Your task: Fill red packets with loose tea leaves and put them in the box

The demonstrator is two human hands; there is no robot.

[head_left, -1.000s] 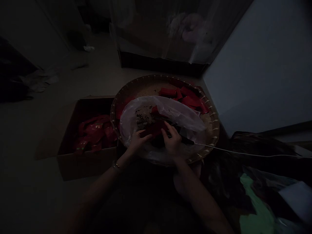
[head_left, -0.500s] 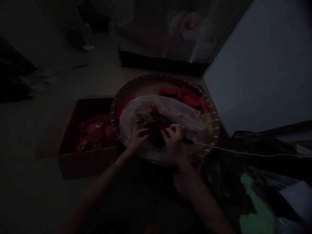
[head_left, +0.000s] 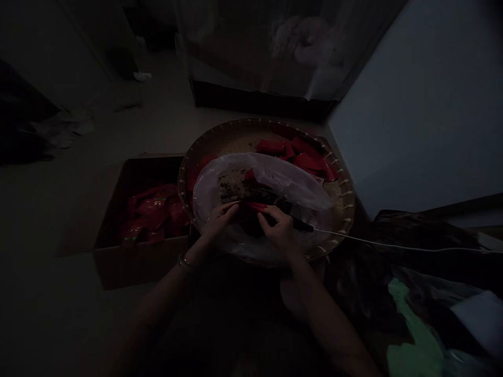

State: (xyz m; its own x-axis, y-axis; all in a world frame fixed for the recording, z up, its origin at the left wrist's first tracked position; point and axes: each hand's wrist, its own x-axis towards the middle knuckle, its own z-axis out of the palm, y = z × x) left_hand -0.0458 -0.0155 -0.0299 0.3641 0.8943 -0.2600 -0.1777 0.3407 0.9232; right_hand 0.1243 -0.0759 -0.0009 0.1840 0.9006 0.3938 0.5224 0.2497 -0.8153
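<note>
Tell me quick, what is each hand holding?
Left hand: pinching one end of a red packet.
Right hand: gripping its other end.

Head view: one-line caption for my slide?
Both hands, left hand and right hand, pinch a red packet over a plastic-lined woven tray.

You are sitting in a very dim room, looking down at a pale bare floor [head_left: 58, 199] that is running back toward a dark low frame draped in clear plastic sheeting [head_left: 275, 57], while a plain light wall [head_left: 424, 104] is rising at your right.
</note>
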